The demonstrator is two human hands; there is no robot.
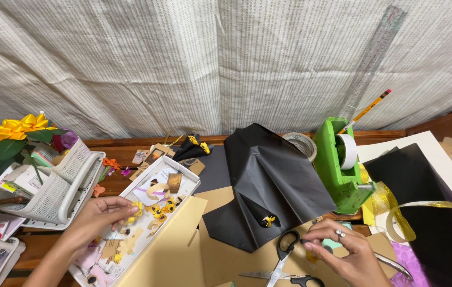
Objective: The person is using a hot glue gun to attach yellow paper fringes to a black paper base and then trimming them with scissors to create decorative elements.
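My left hand [101, 215] reaches over a white shallow tray [183, 171] and pinches a small yellow paper flower [135, 208] between thumb and fingers. Several more small yellow flowers [163, 207] lie in the tray with paper scraps. My right hand [343, 252], with a ring on one finger, rests at the lower right with fingertips pinched by the handle of black-handled scissors [284, 255]; what it grips is too small to tell. A folded black paper sheet [274, 180] lies between the hands, with a small black cone holding a yellow flower [265, 218] on it.
A green tape dispenser [340, 165] stands right of the black paper, with a clear ruler [372, 58] and pencil [367, 110] behind. A white basket [58, 186] with yellow paper sunflowers [16, 127] sits left. Gold ribbon [412, 212] curls over a black sheet [428, 207]. Tan card [173, 250] covers the front.
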